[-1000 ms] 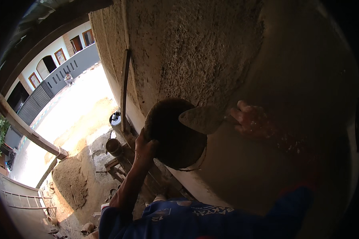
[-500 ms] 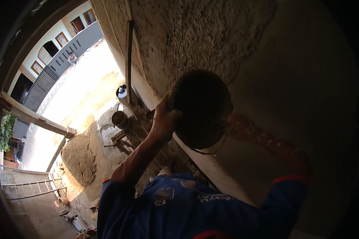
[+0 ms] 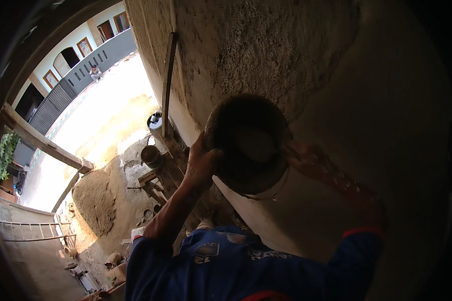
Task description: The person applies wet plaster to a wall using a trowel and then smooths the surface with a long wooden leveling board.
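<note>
A dark, round bucket is raised in front of me, its open mouth facing up toward my view. Something paler lies at its bottom, too dim to make out, and a thin wire handle hangs at its lower rim. My left hand is closed around the bucket's left side, thumb over the rim. On the opposite side my right hand grips the rim; shadow hides part of its fingers. Pale splashes dot my right forearm. Just beyond the bucket stands a wall with rough, wet-looking plaster on its upper part.
Below me are scaffold planks with a second bucket and a dark pail. A long wooden strip leans along the wall. Lower left are a sand heap and a ladder. A person squats far off outside.
The bucket has tipped so that its inside shows more, and it sits slightly lower. Both hands still hold it. My view has shifted a little.
</note>
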The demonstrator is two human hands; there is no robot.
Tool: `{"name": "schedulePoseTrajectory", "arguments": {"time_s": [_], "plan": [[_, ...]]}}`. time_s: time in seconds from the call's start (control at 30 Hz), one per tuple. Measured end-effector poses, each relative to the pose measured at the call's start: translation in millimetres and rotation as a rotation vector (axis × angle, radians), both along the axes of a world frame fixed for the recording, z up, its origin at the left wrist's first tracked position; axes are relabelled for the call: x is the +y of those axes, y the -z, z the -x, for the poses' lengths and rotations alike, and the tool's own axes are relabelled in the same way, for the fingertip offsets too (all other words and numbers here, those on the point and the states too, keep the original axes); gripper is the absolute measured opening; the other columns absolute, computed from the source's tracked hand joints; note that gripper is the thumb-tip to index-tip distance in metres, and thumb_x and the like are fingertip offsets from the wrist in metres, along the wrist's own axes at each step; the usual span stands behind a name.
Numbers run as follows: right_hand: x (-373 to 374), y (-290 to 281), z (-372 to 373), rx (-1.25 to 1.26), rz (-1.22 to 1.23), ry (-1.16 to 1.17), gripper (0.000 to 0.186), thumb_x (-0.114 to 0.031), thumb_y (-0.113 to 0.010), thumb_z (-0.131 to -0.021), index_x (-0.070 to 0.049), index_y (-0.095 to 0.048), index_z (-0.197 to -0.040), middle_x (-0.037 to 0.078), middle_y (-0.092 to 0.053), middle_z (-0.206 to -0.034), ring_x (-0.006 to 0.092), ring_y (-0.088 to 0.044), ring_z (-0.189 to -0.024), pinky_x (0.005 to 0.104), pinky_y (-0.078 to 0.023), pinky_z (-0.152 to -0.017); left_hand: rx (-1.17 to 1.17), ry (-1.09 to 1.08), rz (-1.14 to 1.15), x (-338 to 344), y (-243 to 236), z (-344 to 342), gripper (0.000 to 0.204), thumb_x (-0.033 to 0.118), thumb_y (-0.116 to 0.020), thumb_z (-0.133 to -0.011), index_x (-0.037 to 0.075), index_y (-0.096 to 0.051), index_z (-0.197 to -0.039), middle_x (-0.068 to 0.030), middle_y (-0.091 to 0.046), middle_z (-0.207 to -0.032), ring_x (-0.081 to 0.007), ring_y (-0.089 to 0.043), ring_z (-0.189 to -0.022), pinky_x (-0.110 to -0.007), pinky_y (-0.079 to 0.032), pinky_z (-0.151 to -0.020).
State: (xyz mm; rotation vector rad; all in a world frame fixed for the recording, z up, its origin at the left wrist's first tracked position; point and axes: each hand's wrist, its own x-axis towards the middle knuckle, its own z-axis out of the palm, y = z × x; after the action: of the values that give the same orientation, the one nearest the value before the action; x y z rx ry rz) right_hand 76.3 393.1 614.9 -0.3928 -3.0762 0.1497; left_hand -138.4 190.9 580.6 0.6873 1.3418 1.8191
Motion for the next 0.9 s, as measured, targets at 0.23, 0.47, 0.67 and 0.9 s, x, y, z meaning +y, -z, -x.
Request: {"name": "schedulePoseTrajectory", "arguments": {"time_s": [0.23,0.47,0.67,0.9], "plan": [[-17,-100,44,0.209,0.252,-0.008,0.036,-0.014,-0.069,-0.073,-0.003,-0.053,-0.103,0.016,-0.063,-0.084,0.0337,-0.064,-0.082,0.0412,-0.050,-0.075,-0.025,-0.160,-0.135,-28,10,26,0.056,0.003,-0.054,-0.068,-0.002,-0.046,-0.122,-0.0071,-0.059,-0.100,-0.0151,-0.058,-0.087,-0.027,-0.049,-0.076],[-61,-245,42,0.235,0.274,0.100,0.044,-0.016,-0.073,-0.069,-0.002,-0.055,-0.107,0.012,-0.063,-0.089,0.0235,-0.062,-0.082,0.0363,-0.050,-0.072,0.004,-0.217,-0.157,-28,7,23,0.056,0.000,-0.054,-0.068,-0.003,-0.046,-0.123,-0.0100,-0.060,-0.105,-0.0180,-0.059,-0.092,-0.029,-0.050,-0.080],[-5,-252,89,0.201,0.600,0.056,0.041,-0.020,-0.062,-0.082,0.000,-0.055,-0.117,0.012,-0.065,-0.093,0.0178,-0.064,-0.085,0.0337,-0.050,-0.077,0.093,-0.370,-0.041,-75,5,39,0.058,0.002,-0.054,-0.067,-0.003,-0.046,-0.124,-0.0110,-0.060,-0.106,-0.0175,-0.059,-0.092,-0.028,-0.050,-0.080],[72,-307,2,0.884,-0.115,0.452,0.062,-0.032,-0.056,-0.086,0.000,-0.036,-0.135,0.011,-0.054,-0.118,0.0188,-0.058,-0.089,0.0347,-0.047,-0.081,0.076,-0.240,-0.134,-34,30,11,0.060,0.008,-0.052,-0.067,-0.004,-0.045,-0.125,-0.0124,-0.059,-0.109,-0.0176,-0.057,-0.096,-0.030,-0.048,-0.083]]}}
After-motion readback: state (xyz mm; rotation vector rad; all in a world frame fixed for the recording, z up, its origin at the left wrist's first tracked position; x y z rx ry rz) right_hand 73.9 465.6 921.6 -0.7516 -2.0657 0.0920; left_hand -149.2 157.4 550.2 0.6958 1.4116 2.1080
